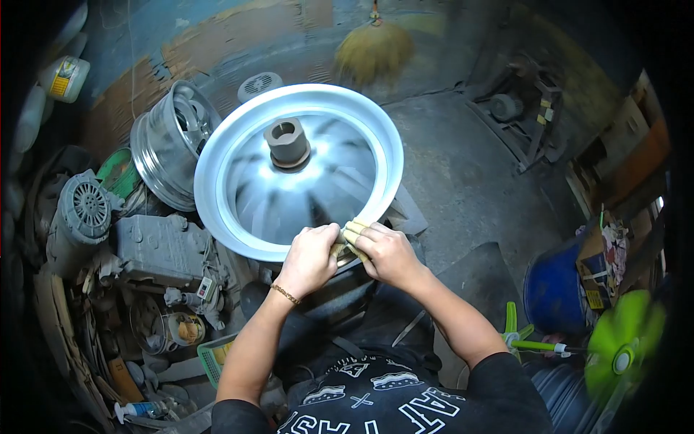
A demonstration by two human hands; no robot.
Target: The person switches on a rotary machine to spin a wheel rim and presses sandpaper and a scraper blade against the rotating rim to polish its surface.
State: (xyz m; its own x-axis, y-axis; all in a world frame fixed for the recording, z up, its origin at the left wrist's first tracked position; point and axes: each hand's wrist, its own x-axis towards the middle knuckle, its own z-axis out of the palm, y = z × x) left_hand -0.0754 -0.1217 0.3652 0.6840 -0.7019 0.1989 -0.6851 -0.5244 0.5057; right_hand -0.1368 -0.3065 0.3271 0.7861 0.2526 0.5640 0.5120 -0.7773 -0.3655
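A silver wheel rim [204, 181] lies tilted face-up before me, its spokes smeared by motion blur as in spinning. At its centre stands a brown hex nut [288, 142] on a threaded-looking hub. My left hand [312, 254] and my right hand [384, 253] meet at the rim's near edge, both closed. Between them they press a yellowish folded piece [338, 250], cloth or abrasive, against the edge; its exact kind is unclear. Yellowish wraps cover some fingertips of my right hand. A bracelet circles my left wrist.
Another alloy wheel [163, 145] leans behind, left. A motor [83, 210] and a grey machine housing [163, 249] crowd the left side. At right are a blue drum [553, 289] and a green fan [623, 340] with blurred blades. A metal frame [520, 108] stands at the back.
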